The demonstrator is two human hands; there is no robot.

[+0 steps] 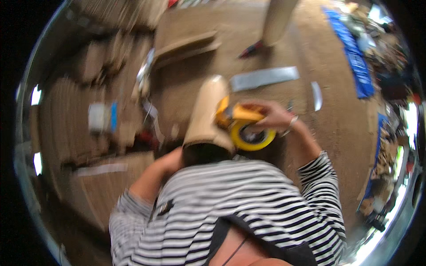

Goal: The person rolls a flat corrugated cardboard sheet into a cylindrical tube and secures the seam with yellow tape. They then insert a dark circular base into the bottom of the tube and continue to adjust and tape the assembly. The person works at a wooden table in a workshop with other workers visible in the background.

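Note:
A brown cardboard tube [206, 111] lies lengthwise in front of my body, its dark open end facing me. Against the left side of that near end is my left hand [174, 160], with its fingers hidden by the tube. My right hand [276, 116] is closed round an orange tape dispenser [246, 113], which carries a roll of yellow tape [253, 145]. The dispenser's front is at the tube's right side; blur hides whether they touch.
A flat grey strip [265, 78] and a white piece [317, 96] lie beyond the dispenser. Farther off are a folded cardboard piece [186, 49] and another tube [278, 20]. Stacked cardboard [71, 119] fills the left; blue material [355, 57] borders clutter on the right.

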